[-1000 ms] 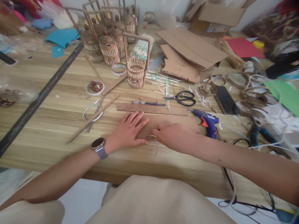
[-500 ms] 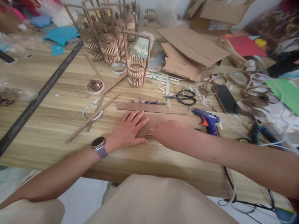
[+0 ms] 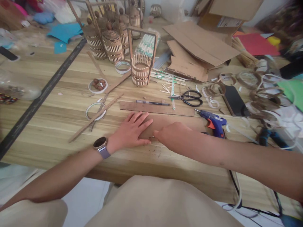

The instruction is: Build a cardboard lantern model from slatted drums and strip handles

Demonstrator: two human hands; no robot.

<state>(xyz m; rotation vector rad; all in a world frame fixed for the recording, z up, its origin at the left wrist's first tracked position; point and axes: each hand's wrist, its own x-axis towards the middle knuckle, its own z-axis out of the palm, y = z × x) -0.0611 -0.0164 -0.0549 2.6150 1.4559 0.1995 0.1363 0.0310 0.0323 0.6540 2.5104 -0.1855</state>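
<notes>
My left hand (image 3: 132,129), with a watch (image 3: 100,143) on its wrist, lies flat with fingers spread on a brown cardboard piece (image 3: 163,120), close to the table's front edge. My right hand (image 3: 174,134) is closed just to the right, low over the same cardboard. From its fingertips pokes the thin pale tip of a blade-like tool (image 3: 152,137); the rest is hidden by the hand. Dark crumbs lie below. Beyond the cardboard are a narrower cardboard strip (image 3: 156,108) and a pen (image 3: 153,102).
A blue glue gun (image 3: 216,123) lies by my right forearm, black-handled scissors (image 3: 193,98) beyond it. A small stick basket (image 3: 140,74) stands further back, near several lidded ones (image 3: 112,47). Tape rolls (image 3: 91,112), a phone (image 3: 234,100) and cardboard sheets (image 3: 199,42) lie around.
The view has shifted slightly, so the table's things sit a little further right and higher. Both hands keep nearly the same places on the cardboard.
</notes>
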